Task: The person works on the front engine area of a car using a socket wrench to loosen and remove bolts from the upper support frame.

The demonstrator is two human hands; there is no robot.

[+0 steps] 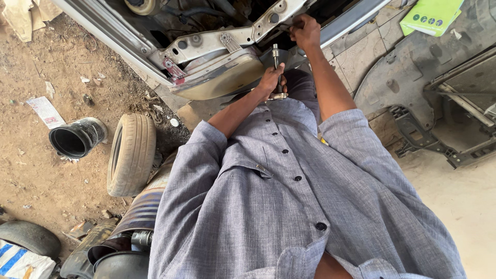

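Observation:
My left hand (270, 80) grips the handle of a metal socket wrench (276, 59) that stands upright in front of my grey buttoned shirt. My right hand (305, 31) reaches higher up and rests closed on the edge of a silver metal bracket (243, 36) on the stripped front of a car. Below the bracket sits a cloudy headlamp housing (222, 77). What the right hand's fingers pinch is hidden.
A worn tyre (132, 152) stands on the dirt at left beside a black plastic duct (77, 138). A grey plastic underbody panel (439, 82) lies at right on paving. A green booklet (431, 15) lies at top right. More tyres and scrap sit at bottom left.

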